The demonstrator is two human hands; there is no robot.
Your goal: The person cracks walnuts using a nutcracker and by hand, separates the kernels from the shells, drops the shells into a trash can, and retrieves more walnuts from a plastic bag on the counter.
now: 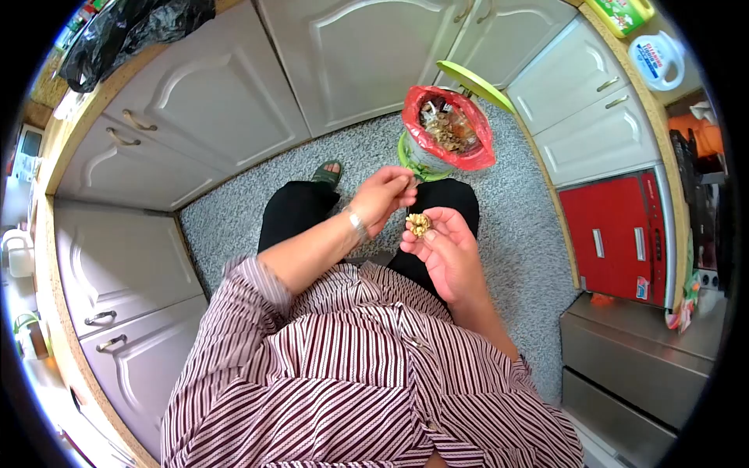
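Observation:
My right hand pinches a walnut kernel between thumb and fingers, its pale, wrinkled side facing up. Just above and to the left, my left hand has its fingertips pressed together; whatever they may hold is too small to make out. A bracelet or watch circles the left wrist. Beyond both hands stands a bin lined with a red plastic bag. Brown walnut shells and other scraps fill the bag, and the bin's green lid is tipped back.
Grey carpet covers the floor between light cabinets. At the right are a red appliance front and metallic drawers. Bottles stand on the right counter, and a black plastic bag lies on the left one.

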